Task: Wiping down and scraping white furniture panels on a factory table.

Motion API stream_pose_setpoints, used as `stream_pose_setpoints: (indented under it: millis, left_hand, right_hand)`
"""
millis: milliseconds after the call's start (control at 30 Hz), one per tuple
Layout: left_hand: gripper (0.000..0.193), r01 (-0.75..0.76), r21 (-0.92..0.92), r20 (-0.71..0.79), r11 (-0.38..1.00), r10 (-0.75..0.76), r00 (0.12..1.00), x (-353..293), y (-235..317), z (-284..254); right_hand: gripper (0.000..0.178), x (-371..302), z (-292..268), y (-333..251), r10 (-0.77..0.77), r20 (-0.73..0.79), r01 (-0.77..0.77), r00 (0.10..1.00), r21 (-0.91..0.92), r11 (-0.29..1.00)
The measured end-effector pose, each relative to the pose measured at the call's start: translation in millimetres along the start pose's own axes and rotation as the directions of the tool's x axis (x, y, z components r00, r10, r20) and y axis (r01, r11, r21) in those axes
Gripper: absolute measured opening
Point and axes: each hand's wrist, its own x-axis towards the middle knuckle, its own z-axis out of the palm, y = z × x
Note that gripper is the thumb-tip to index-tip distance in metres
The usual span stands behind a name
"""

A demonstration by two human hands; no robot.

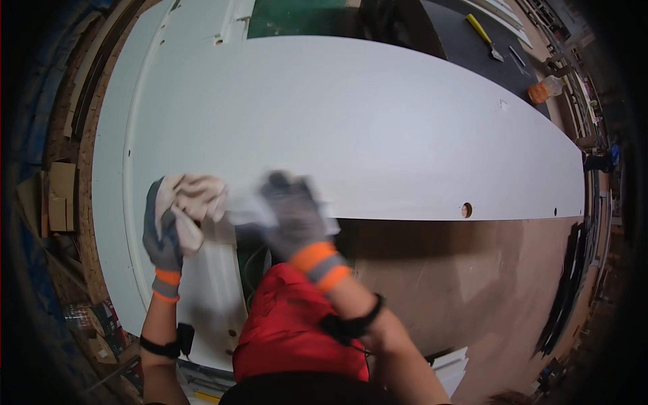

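Note:
A beige-white cloth [192,196] is bunched in my left hand [162,233], which wears a grey glove with orange bands at the cuff. That hand is closed on the cloth over the left part of a white panel [304,121]. My right hand [293,212], gloved alike, is smeared by motion at the panel's near edge. Something whitish shows blurred around its fingers, and I cannot make out what it is. Between the two hands lies a blurred greyish flat shape [219,231], its kind unclear.
Another white panel [111,175] runs along the left beneath the large one. A yellow-handled scraper or brush [480,34] lies on a dark surface at the far right, near a bottle with orange contents [543,89]. Black strips [567,290] lie on the brown surface at right.

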Motion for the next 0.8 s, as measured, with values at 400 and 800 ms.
stream_pose_setpoints:
  millis: [400,800]
  left_hand:
    - [0.047,-0.077,-0.18,0.136,0.981,0.102,0.985,75.7,-30.8,59.6]
    - [0.063,-0.614,0.201,0.429,0.763,0.495,0.756,140.0,-34.1,112.3]
  right_hand:
    - [0.07,1.3,26.2,-17.8,0.088,-0.046,-0.09,0.995,-0.058,0.994]
    - [0.073,-22.8,-8.9,-21.0,0.357,-0.052,-0.361,0.933,-0.165,0.918]
